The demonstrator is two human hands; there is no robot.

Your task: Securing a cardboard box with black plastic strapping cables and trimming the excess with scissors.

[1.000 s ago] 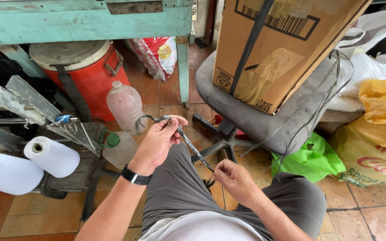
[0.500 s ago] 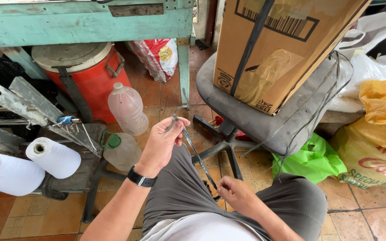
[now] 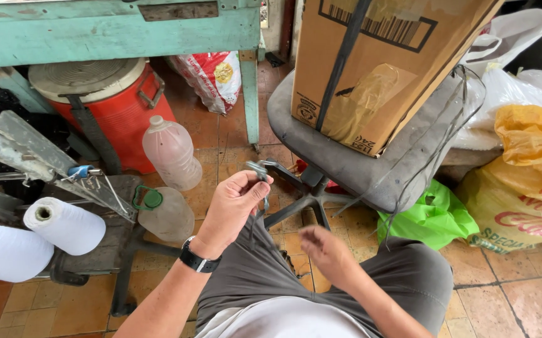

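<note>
Left hand (image 3: pixel 236 203) pinches small grey metal clip (image 3: pixel 259 170) above lap; right hand (image 3: pixel 324 247) blurred, loosely open, empty. Terracotta tile floor (image 3: pixel 521 294), grey office chair (image 3: pixel 371 163) with cardboard box (image 3: pixel 377 62), green table (image 3: pixel 114 28).

Soft, even daylight fills the scene with only faint shadows under the grey padded office chair (image 3: pixel 371 156), wide-angle bending shows at the edges, and the right hand (image 3: pixel 327 250) is smeared by motion blur while the rest stays sharp.
</note>
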